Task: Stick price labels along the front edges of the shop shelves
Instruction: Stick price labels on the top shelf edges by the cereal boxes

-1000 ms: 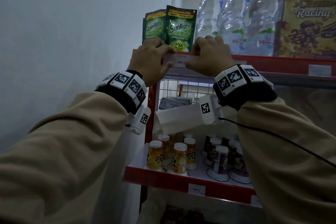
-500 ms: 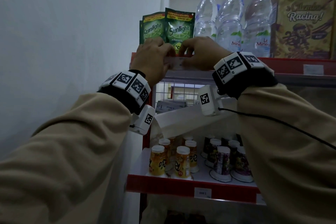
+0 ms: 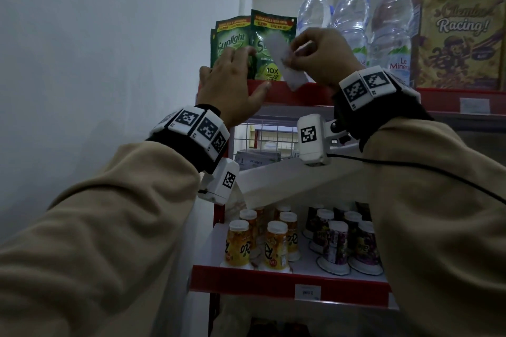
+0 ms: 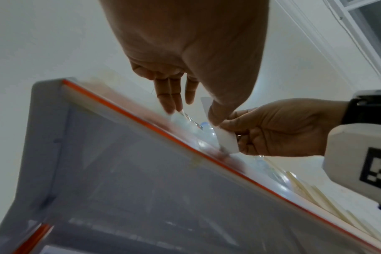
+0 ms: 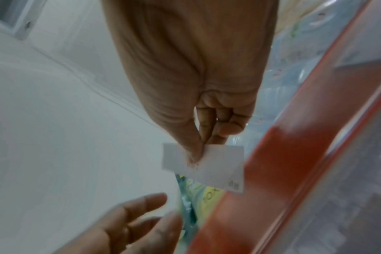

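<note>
The top shelf has a red front edge [image 3: 315,94] with no label on its left part. My right hand [image 3: 290,56] pinches a white price label [image 3: 283,65] between thumb and fingers. The label hangs tilted in front of the green sachets, and its lower end reaches the red edge. The right wrist view shows the thumb on the label [image 5: 209,165] beside the red edge [image 5: 278,165]. My left hand [image 3: 247,70] is open with straight fingers, just left of the label, and holds nothing. From the left wrist, the left fingers [image 4: 171,98] point at the edge, beside the right hand [image 4: 272,128].
Green Sunlight sachets [image 3: 232,41], water bottles [image 3: 353,22] and a cereal box [image 3: 460,38] stand on the top shelf. A stuck label [image 3: 474,105] sits further right on its edge. The lower shelf holds small cups and has a label [image 3: 308,291]. A white wall is at the left.
Both hands held the label flat on the red edge. Now the left hand has let go and opened, and the right hand has lifted the label up, tilted.
</note>
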Demonstrator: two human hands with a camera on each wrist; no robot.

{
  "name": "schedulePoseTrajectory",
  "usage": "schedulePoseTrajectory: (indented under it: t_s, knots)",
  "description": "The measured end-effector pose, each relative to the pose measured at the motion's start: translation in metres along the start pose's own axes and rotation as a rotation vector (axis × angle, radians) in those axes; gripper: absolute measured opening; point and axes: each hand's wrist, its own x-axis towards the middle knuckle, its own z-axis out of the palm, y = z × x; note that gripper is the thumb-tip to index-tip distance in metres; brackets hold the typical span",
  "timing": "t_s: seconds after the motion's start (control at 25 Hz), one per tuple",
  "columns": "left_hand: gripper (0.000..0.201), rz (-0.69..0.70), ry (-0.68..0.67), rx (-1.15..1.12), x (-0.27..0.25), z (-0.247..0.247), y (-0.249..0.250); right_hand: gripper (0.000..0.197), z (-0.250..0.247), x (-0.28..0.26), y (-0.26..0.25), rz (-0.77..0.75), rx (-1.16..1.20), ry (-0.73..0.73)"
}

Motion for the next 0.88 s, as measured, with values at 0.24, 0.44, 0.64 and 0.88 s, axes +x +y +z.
schedulePoseTrajectory:
  t_s: [0.24, 0.44, 0.64, 0.88]
  knots:
    - [0.038, -0.068, 0.001, -0.083, 0.007, 0.002, 0.002, 0.052, 0.022, -0.016, -0.003, 0.169, 0.547, 0.047]
    - [0.02, -0.048, -0.014, -0.023, 0.008, 0.001, -0.002, 0.02, 0.019, -0.019, 0.003, -0.005, 0.111, 0.063]
    - [0.028, 0.06, -0.072, 0.083, 0.009, -0.013, -0.011, 0.007, 0.009, -0.013, 0.011, -0.115, 0.013, 0.198]
    - [0.043, 0.066, -0.118, -0.01, 0.005, -0.027, -0.018, 0.007, 0.025, -0.004, 0.015, -0.106, 0.011, 0.132]
